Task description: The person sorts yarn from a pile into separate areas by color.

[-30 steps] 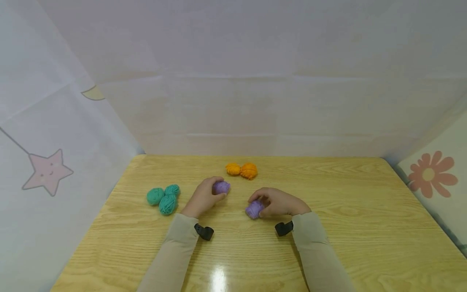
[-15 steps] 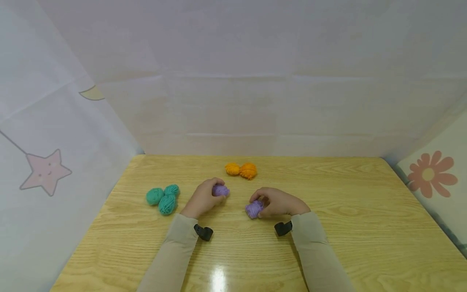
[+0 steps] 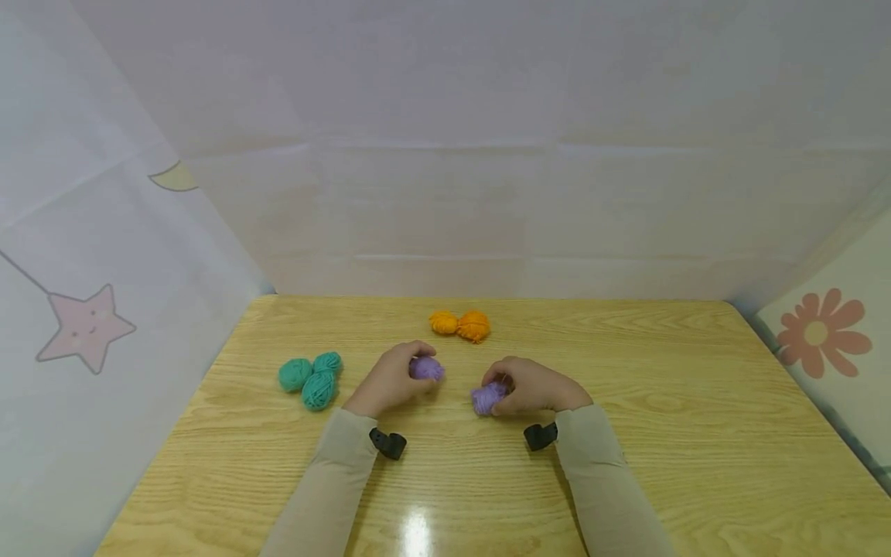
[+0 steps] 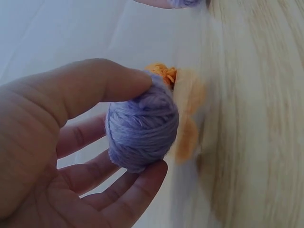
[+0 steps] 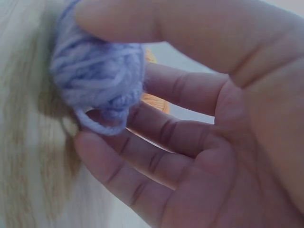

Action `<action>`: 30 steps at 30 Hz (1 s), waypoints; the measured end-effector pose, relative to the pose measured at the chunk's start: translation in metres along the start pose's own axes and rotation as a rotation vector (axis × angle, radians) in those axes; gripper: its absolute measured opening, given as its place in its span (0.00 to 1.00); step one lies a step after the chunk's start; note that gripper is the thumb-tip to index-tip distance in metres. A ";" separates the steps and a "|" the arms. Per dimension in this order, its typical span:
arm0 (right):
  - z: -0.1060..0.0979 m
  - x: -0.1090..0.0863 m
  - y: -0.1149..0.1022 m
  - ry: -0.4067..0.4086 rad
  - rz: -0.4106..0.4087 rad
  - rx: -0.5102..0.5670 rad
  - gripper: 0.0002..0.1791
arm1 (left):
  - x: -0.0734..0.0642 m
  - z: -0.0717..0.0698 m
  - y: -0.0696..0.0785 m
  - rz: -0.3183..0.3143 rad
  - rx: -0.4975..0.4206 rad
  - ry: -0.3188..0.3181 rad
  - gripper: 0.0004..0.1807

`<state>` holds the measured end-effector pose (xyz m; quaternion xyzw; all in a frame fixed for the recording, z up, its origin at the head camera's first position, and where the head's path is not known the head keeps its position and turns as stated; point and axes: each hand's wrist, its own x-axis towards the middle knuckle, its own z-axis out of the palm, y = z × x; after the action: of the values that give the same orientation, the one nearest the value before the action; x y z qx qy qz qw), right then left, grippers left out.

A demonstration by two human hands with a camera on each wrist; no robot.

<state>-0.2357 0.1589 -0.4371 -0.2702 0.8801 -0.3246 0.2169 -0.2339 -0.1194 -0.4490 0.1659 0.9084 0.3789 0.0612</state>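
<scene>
Near the middle of the table, my left hand (image 3: 392, 381) holds a purple yarn ball (image 3: 427, 369) between thumb and fingers. In the left wrist view that yarn ball (image 4: 142, 128) is gripped with the thumb on top and fingertips below. To its right, my right hand (image 3: 536, 385) pinches a second purple yarn ball (image 3: 488, 398). A loose loop of strand hangs from this yarn ball (image 5: 97, 71) in the right wrist view. The two purple balls are apart, with a hand's outer side away from the gap.
Two orange yarn balls (image 3: 474, 326) lie touching near the table's back edge. Three green yarn balls (image 3: 319, 389) sit clustered to the left of my left hand. A pale cloth wall (image 3: 445, 232) stands behind the wooden table (image 3: 696, 402).
My left hand has shifted slightly nearer with its purple yarn ball, which has turned a little. The right hand's yarn ball has moved slightly right and turned. The orange and green balls stay put.
</scene>
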 end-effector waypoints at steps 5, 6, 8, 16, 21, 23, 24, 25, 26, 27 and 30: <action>-0.002 -0.001 0.000 0.013 0.000 -0.027 0.18 | -0.001 -0.002 0.005 0.036 -0.002 -0.043 0.24; -0.003 -0.002 0.000 0.014 0.005 -0.027 0.18 | -0.002 -0.002 0.006 0.041 0.000 -0.051 0.24; -0.004 -0.003 -0.002 0.013 0.013 -0.019 0.17 | -0.003 -0.002 0.009 0.056 0.003 -0.064 0.24; -0.015 -0.014 -0.009 0.032 0.024 0.018 0.18 | -0.006 0.000 0.021 0.113 -0.002 -0.096 0.23; -0.020 -0.019 -0.013 0.047 0.048 -0.019 0.16 | -0.006 0.006 0.025 0.176 0.017 -0.121 0.23; -0.021 -0.020 -0.015 0.048 0.053 -0.024 0.16 | -0.006 0.008 0.025 0.205 0.028 -0.133 0.23; -0.022 -0.021 -0.015 0.047 0.053 -0.020 0.15 | -0.006 0.009 0.026 0.220 0.030 -0.139 0.23; -0.022 -0.022 -0.016 0.046 0.050 -0.015 0.15 | -0.006 0.010 0.026 0.232 0.032 -0.146 0.22; -0.023 -0.023 -0.016 0.045 0.047 -0.011 0.15 | -0.006 0.011 0.027 0.242 0.031 -0.153 0.23; -0.024 -0.024 -0.016 0.044 0.043 -0.007 0.15 | -0.007 0.011 0.028 0.249 0.027 -0.162 0.22; -0.025 -0.027 -0.015 0.047 0.051 -0.003 0.15 | -0.007 0.013 0.031 0.268 0.020 -0.185 0.23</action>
<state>-0.2245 0.1770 -0.4032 -0.2404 0.8920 -0.3241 0.2038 -0.2163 -0.0930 -0.4365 0.3204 0.8723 0.3577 0.0920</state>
